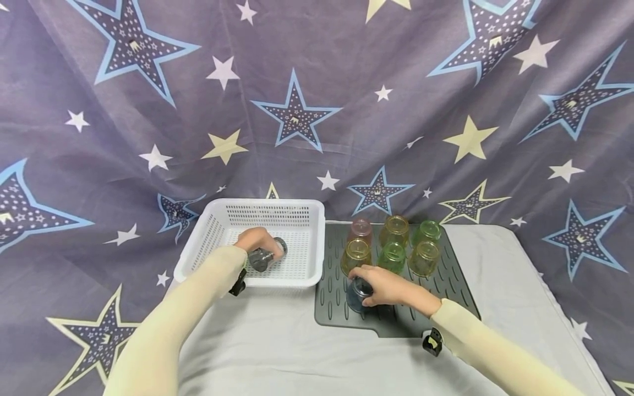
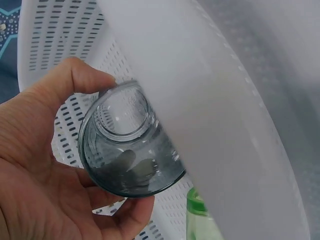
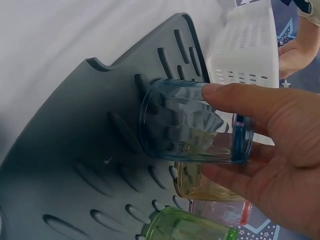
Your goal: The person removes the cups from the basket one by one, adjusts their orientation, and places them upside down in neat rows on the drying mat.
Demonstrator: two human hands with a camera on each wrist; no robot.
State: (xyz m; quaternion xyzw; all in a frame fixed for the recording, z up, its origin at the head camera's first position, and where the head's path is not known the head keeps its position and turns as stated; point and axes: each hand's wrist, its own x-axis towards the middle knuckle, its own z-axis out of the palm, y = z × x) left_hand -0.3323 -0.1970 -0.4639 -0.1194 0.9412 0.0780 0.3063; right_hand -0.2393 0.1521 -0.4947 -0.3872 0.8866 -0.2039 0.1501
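Note:
My left hand [image 1: 258, 240] reaches into a white perforated basket [image 1: 319, 242] and grips a clear grey glass [image 2: 112, 160] between thumb and fingers. The glass lies tilted, its mouth facing the wrist camera. Over the dark grey drying mat [image 1: 329, 316], my right hand [image 1: 388, 287] holds a blue glass [image 3: 187, 125] near its base. That glass is mouth-down at the mat's front left; whether its rim touches the mat I cannot tell. Behind it stand upside-down glasses, among them a yellow one [image 1: 356, 254] and a green one [image 1: 393, 256].
More upturned glasses, one pink [image 1: 361, 228], one amber [image 1: 396, 228] and one green [image 1: 428, 231], stand along the mat's back. Another green glass [image 2: 197, 217] shows low in the basket, partly hidden by its wall. A star-patterned curtain [image 1: 317, 154] hangs behind the white-covered table [image 1: 277, 341].

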